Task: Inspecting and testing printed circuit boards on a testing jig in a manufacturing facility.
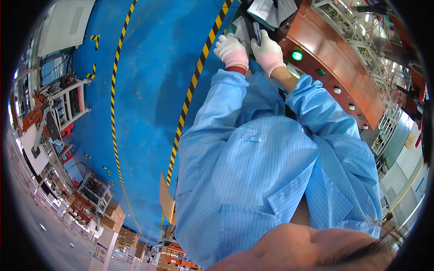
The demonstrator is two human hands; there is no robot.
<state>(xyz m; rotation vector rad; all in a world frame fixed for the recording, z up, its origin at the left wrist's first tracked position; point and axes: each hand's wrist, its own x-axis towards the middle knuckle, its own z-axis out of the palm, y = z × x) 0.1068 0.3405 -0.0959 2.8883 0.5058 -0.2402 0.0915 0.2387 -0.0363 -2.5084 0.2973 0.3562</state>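
Observation:
Both hands wear white gloves with pink cuffs and are close together at the top of the view. My right hand (268, 50) is closed around a slim blue-grey pen-shaped tool (257, 30), which sticks up past the thumb. Just left of it, my left hand (231, 49) has its fingers curled; whatever they may hold is hidden. Beyond the hands lie white paper sheets (265, 12), and a smaller pale sheet (242, 30) shows between the two hands. Too little shows to tell whether the left fingers touch that sheet.
To my right runs a reddish-brown bench panel (332, 49) with a lit green button (297, 55) and several knobs. Metal frames stand behind it. Black-and-yellow tape (192, 86) marks the blue floor (149, 90) at left. A cardboard flap (167, 198) rises by my left elbow.

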